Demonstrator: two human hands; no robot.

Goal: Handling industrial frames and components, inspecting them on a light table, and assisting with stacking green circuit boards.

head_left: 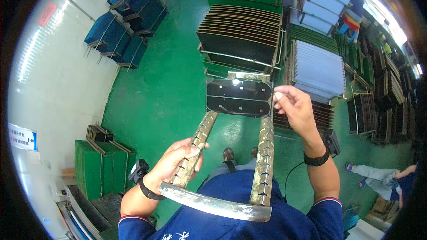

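Two glossy black plates [239, 98] — apparently slotted in notched metal rack [262, 160].

A worn metal rack frame [235, 151] with two notched side rails and a near crossbar is held lengthwise away from the person, carrying two glossy black panels [239, 98] slotted one behind the other across its far end, each reflecting overhead light.

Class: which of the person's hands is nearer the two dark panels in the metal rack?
Right. The right hand touches the rail beside the dark panels; the left hand grips lower down.
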